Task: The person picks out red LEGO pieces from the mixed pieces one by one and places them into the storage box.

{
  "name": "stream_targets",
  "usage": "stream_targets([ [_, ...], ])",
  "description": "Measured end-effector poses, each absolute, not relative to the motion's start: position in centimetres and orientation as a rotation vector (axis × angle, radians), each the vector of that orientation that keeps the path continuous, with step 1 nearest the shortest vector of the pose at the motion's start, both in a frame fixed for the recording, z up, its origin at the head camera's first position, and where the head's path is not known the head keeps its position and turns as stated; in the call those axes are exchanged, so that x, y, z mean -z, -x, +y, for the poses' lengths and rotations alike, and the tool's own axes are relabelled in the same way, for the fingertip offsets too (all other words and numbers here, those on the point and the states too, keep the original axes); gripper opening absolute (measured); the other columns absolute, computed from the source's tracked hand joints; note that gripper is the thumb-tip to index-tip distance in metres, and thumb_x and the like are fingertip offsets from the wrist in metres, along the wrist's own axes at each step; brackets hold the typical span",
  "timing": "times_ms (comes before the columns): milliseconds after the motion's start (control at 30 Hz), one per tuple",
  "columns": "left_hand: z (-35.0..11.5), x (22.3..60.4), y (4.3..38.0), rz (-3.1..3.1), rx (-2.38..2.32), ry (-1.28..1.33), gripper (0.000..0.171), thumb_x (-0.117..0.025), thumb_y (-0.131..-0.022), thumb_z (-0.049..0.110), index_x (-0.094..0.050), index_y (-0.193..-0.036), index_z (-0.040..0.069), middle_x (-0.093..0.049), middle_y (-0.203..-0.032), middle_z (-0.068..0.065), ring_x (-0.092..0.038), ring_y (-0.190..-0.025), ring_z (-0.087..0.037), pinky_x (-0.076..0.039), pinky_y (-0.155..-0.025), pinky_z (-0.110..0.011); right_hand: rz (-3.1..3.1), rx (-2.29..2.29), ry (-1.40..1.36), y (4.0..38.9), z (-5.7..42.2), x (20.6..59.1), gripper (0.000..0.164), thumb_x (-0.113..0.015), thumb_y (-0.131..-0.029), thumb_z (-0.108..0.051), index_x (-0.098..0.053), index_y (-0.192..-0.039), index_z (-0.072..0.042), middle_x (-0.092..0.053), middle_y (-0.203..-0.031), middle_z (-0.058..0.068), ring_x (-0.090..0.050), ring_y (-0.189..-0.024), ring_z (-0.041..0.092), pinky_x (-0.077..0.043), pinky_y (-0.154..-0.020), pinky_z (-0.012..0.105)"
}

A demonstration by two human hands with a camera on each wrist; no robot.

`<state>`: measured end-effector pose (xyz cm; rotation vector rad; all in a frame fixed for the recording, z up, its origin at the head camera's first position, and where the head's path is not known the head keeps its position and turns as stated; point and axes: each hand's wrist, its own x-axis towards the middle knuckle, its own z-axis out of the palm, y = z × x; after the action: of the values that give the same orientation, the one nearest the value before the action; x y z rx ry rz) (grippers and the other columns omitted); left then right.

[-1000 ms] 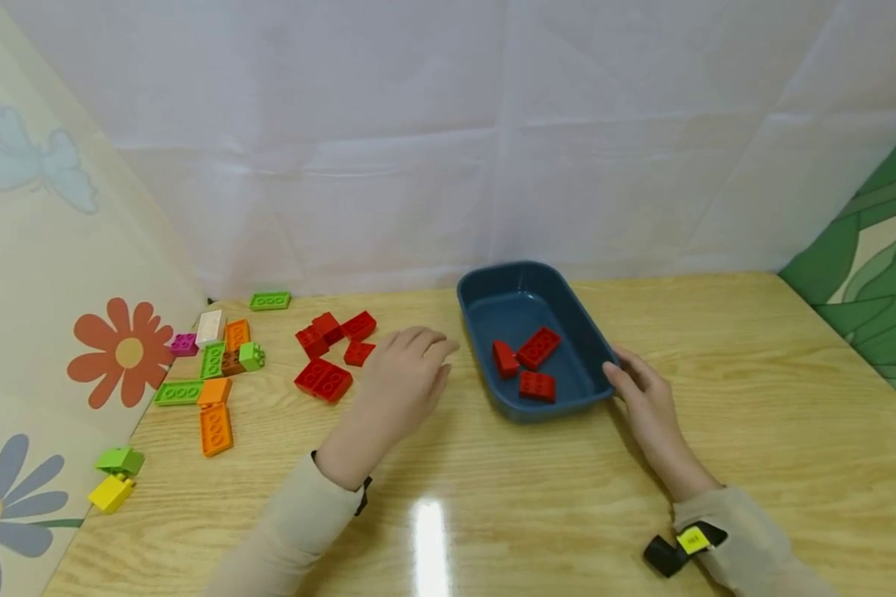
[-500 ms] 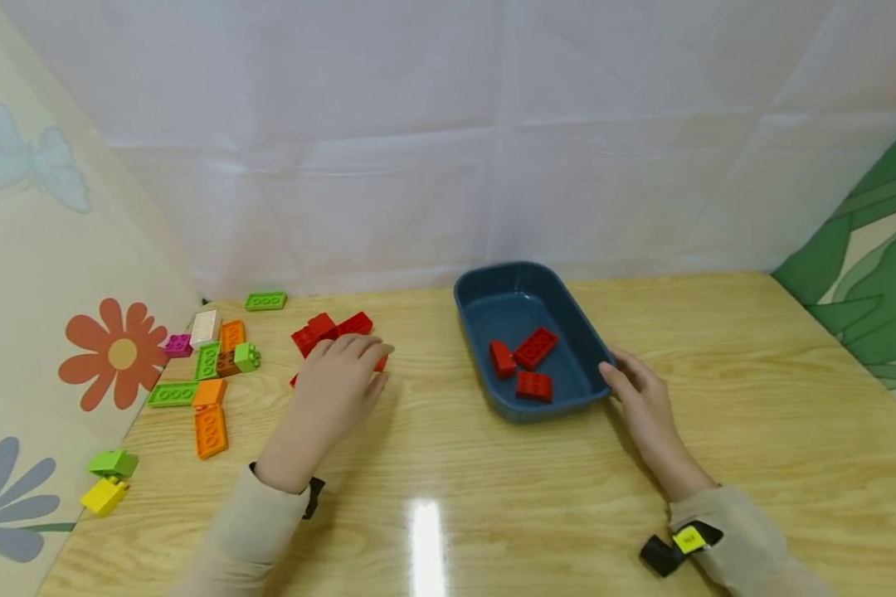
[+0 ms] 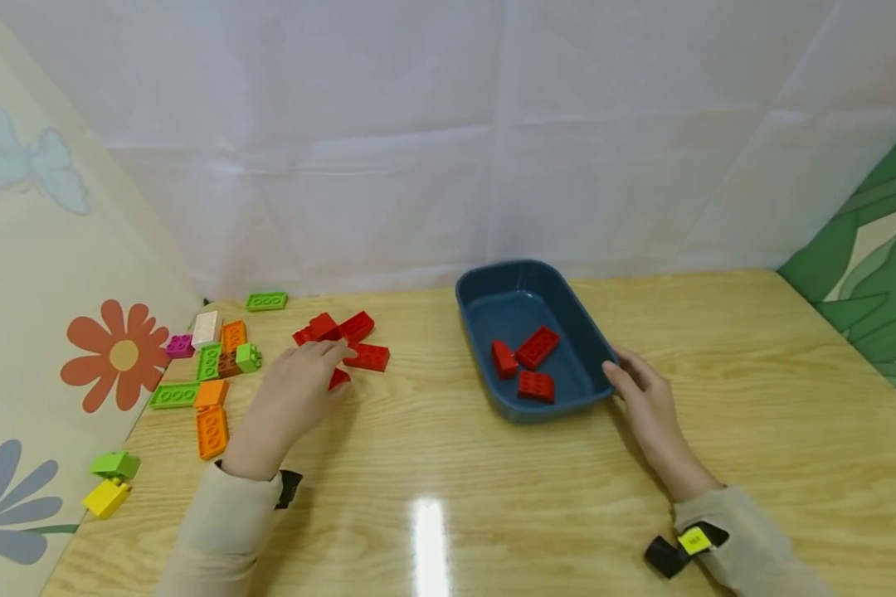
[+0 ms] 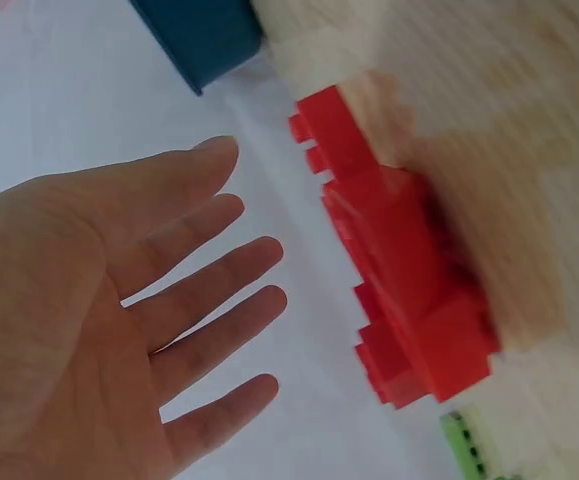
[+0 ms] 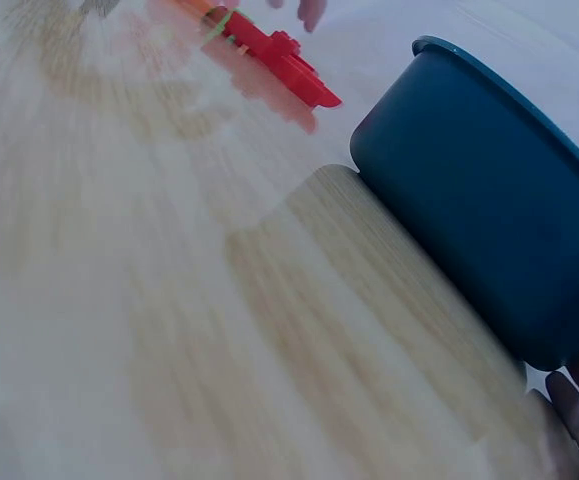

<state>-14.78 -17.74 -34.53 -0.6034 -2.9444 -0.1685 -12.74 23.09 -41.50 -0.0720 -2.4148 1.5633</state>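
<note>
My left hand (image 3: 294, 394) is over a cluster of red toy bricks (image 3: 323, 326) on the left half of the table. Its fingers are loosely extended, and the left wrist view shows nothing in the palm (image 4: 59, 290), with the red bricks (image 4: 399, 250) beyond the fingertips. One red brick (image 3: 369, 357) lies just right of the fingers; the hand hides part of the cluster. At the table's centre my right hand (image 3: 645, 402) holds the near right corner of a dark blue plastic bin (image 3: 582, 315), thumb at its rim. Several red bricks (image 3: 538, 347) lie inside it.
Left of the cluster lie loose bricks: orange (image 3: 211, 431), light green (image 3: 175, 395), white (image 3: 206, 328) and magenta (image 3: 180, 346). A yellow brick (image 3: 108, 497) lies near the left panel (image 3: 15, 274). A white cloth (image 3: 388, 166) hangs behind the table.
My left hand has moved left, from beside the bin to over the red bricks. My right hand stays at the bin, and the bricks inside have not moved.
</note>
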Motion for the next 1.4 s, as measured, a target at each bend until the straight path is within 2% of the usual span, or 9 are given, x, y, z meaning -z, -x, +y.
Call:
stream_targets([
  [200, -18.3, 35.7, 15.2, -3.05, 0.185, 0.574, 0.046, -0.073, -0.078, 0.024, -0.064, -0.117, 0.003, -0.063, -0.127, -0.017, -0.055, -0.115, -0.035, -0.048, -0.096, -0.055, -2.416, -1.556, 0.07, 12.6, 23.2, 41.4, 0.052, -0.047, -0.097, -0.031, -0.047, -0.134, 0.006, -0.052, -0.099, -0.037, -0.052, -0.091, -0.01, -0.045, -0.073, -0.001],
  [533, -19.0, 36.5, 15.4, -3.051, 0.203, 0.59, 0.038, -0.067, -0.078, 0.004, -0.064, -0.115, 0.003, -0.065, -0.122, -0.018, -0.053, -0.115, -0.037, -0.045, -0.098, -0.056, -2.401, -1.59, 0.064, 12.7, 23.3, 41.5, 0.053, -0.048, -0.096, -0.031, -0.046, -0.135, 0.006, -0.053, -0.1, -0.036, -0.053, -0.091, -0.01, -0.046, -0.073, -0.001],
  [633, -19.1, 36.4, 15.3, -3.017, 0.201, 0.602, 0.036, -0.069, -0.078, 0.007, -0.065, -0.113, 0.002, -0.068, -0.117, -0.018, -0.055, -0.112, -0.037, -0.047, -0.096, -0.055, -2.39, -1.614, 0.05, 12.7, 23.2, 41.5, 0.053, -0.048, -0.096, -0.029, -0.045, -0.135, 0.007, -0.053, -0.101, -0.036, -0.054, -0.092, -0.009, -0.046, -0.073, -0.001],
  [767, -19.0, 36.4, 15.4, -3.007, 0.202, 0.605, 0.042, -0.074, -0.076, 0.014, -0.064, -0.116, 0.003, -0.068, -0.118, -0.018, -0.056, -0.112, -0.036, -0.047, -0.096, -0.054, -2.362, -1.648, 0.041, 12.7, 23.2, 41.5, 0.052, -0.05, -0.096, -0.026, -0.045, -0.135, 0.008, -0.054, -0.101, -0.036, -0.054, -0.091, -0.011, -0.046, -0.072, -0.001],
  [1033, -18.7, 36.5, 15.5, -2.962, 0.215, 0.631, 0.046, -0.072, -0.078, 0.022, -0.063, -0.119, 0.003, -0.06, -0.133, -0.018, -0.056, -0.114, -0.036, -0.047, -0.097, -0.055, -2.342, -1.657, 0.028, 12.7, 23.2, 41.7, 0.049, -0.05, -0.096, -0.023, -0.047, -0.133, 0.008, -0.056, -0.1, -0.034, -0.053, -0.089, -0.011, -0.046, -0.071, 0.0],
  [1400, -18.2, 36.0, 15.5, -2.918, 0.198, 0.645, 0.05, -0.072, -0.079, 0.026, -0.061, -0.123, 0.005, -0.063, -0.129, -0.017, -0.055, -0.115, -0.035, -0.048, -0.097, -0.056, -2.356, -1.648, 0.025, 12.7, 23.1, 41.6, 0.048, -0.049, -0.096, -0.023, -0.046, -0.132, 0.009, -0.054, -0.1, -0.035, -0.053, -0.091, -0.012, -0.045, -0.073, -0.001],
])
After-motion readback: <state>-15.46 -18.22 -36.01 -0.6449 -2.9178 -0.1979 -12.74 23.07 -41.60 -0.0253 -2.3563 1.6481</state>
